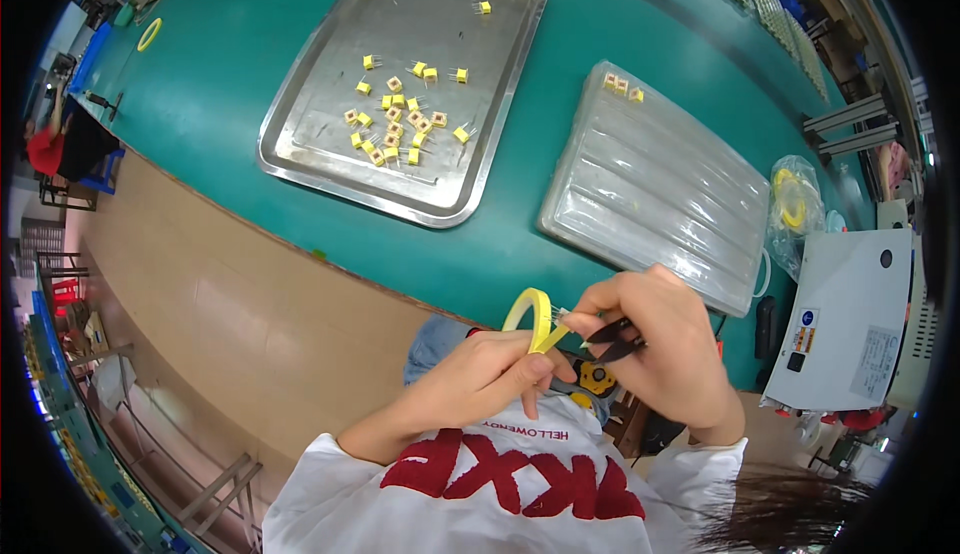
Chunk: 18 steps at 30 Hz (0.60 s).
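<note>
Above the table's near edge, my left hand (488, 379) is closed on a roll of narrow yellow tape (543, 316), held upright. A short strip of tape (554, 336) runs from the roll toward my right hand (662, 339). My right hand is closed, with thin metal pins (561, 311) of a small component at its fingertips; the component's body is mostly hidden. Against its palm lies a black two-pronged tool (613, 341), which looks like tweezers. Several small yellow-wrapped components (395, 122) with pins lie scattered on a metal tray (330, 176) farther left.
A clear ribbed plastic tray (655, 189) sits on the green table (225, 74), with 3 components (622, 86) at its far end. To the right are a bagged tape roll (793, 204) and a white machine (840, 319). Another yellow ring (149, 35) lies far left.
</note>
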Available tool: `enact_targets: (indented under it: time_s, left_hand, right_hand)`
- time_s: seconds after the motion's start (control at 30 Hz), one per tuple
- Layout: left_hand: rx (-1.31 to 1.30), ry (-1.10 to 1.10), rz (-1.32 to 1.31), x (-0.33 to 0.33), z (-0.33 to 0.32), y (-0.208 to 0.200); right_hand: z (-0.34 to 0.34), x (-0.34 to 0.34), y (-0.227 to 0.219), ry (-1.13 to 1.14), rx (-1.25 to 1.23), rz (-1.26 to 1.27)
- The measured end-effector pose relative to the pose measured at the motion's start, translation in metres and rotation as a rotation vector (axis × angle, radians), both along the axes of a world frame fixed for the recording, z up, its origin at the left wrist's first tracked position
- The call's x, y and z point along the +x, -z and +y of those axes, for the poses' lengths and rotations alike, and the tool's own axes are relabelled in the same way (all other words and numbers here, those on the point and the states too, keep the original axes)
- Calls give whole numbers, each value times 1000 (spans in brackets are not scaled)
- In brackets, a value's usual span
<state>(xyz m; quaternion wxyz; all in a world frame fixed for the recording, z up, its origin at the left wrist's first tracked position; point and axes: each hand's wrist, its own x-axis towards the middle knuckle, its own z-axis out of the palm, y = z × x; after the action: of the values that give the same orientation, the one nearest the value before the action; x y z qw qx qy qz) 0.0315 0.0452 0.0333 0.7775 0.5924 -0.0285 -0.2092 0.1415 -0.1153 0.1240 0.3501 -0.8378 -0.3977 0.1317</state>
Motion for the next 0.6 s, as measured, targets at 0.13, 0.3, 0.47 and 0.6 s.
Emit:
enact_targets:
  time_s: [0.13, 0.3, 0.47, 0.6]
  left_hand:
    - [-7, 50, 53, 3, 1, -9]
    - [66, 65, 86, 7, 0, -12]
    - [47, 46, 107, 9, -1, -5]
    - [85, -4, 120, 10, -5, 0]
  right_hand:
    - [-1, 13, 1, 29, -5, 234]
    - [-4, 25, 0, -19, -58, 314]
    - [-4, 33, 7, -29, -54, 425]
    - [-2, 45, 15, -88, -34, 593]
